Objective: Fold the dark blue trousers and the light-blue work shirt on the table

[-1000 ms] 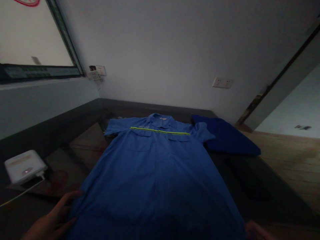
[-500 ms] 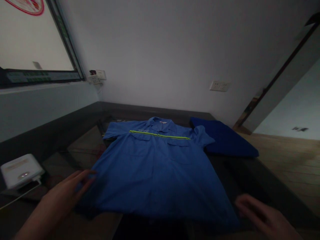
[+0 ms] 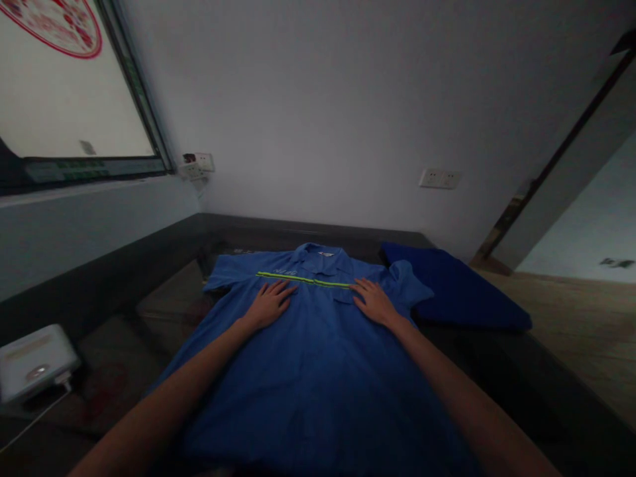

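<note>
A blue short-sleeved work shirt (image 3: pixel 308 358) with a yellow-green reflective stripe across the chest lies face up on a dark table (image 3: pixel 501 371), collar away from me. My left hand (image 3: pixel 269 303) lies flat on the left chest just under the stripe, fingers spread. My right hand (image 3: pixel 373 301) rests flat on the right chest pocket, fingers apart. Both forearms stretch out over the shirt's body. Neither hand holds anything.
A folded dark blue garment (image 3: pixel 462 291) lies at the shirt's right. A white device (image 3: pixel 32 361) with a cable sits at the table's left edge. A window (image 3: pixel 64 99) is on the left; wall sockets (image 3: pixel 440 178) are behind, wooden floor at right.
Both hands moved from the shirt's lower hem forward to its chest and now lie flat there. The shirt lies flatter than before.
</note>
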Demonstrator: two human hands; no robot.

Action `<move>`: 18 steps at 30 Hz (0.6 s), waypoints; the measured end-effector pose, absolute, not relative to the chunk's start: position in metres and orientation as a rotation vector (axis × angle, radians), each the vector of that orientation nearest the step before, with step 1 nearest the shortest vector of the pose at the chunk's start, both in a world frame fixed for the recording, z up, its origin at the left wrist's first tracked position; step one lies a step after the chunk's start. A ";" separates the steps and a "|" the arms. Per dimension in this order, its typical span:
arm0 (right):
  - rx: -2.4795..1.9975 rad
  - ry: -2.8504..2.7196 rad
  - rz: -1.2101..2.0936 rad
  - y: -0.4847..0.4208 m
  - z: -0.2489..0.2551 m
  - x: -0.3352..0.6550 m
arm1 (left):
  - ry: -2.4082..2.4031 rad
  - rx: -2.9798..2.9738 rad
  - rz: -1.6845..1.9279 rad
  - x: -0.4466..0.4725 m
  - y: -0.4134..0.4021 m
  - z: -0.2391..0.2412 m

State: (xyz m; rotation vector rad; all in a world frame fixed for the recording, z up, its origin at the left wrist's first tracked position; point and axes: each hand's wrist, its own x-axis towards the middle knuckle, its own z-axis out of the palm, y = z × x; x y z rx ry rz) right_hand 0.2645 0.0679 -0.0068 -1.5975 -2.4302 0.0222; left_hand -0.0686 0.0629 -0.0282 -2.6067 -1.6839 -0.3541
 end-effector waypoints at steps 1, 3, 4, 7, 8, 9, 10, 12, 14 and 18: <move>-1.621 -2.450 0.037 0.071 -0.014 0.265 | -1.694 -2.609 -0.324 -0.070 0.064 -0.032; -1.648 -2.464 0.065 0.072 -0.025 0.266 | -1.699 -2.615 -0.270 -0.073 0.066 -0.037; -1.655 -2.462 0.073 0.071 -0.029 0.266 | -1.698 -2.615 -0.251 -0.073 0.065 -0.038; -1.661 -2.456 0.084 0.067 -0.034 0.266 | -1.693 -2.616 -0.235 -0.073 0.062 -0.039; -1.665 -2.453 0.086 0.065 -0.034 0.266 | -1.692 -2.619 -0.239 -0.073 0.060 -0.038; -1.665 -2.451 0.086 0.063 -0.034 0.267 | -1.693 -2.623 -0.245 -0.073 0.058 -0.038; -1.660 -2.451 0.087 0.062 -0.035 0.267 | -1.694 -2.628 -0.251 -0.072 0.055 -0.038; -1.639 -2.450 0.095 0.058 -0.036 0.268 | -1.704 -2.643 -0.259 -0.072 0.048 -0.037; -1.613 -2.447 0.123 0.056 -0.037 0.270 | -1.725 -2.670 -0.254 -0.072 0.042 -0.035; -1.580 -2.384 0.201 0.059 -0.028 0.272 | -1.803 -2.666 -0.314 -0.070 0.044 -0.021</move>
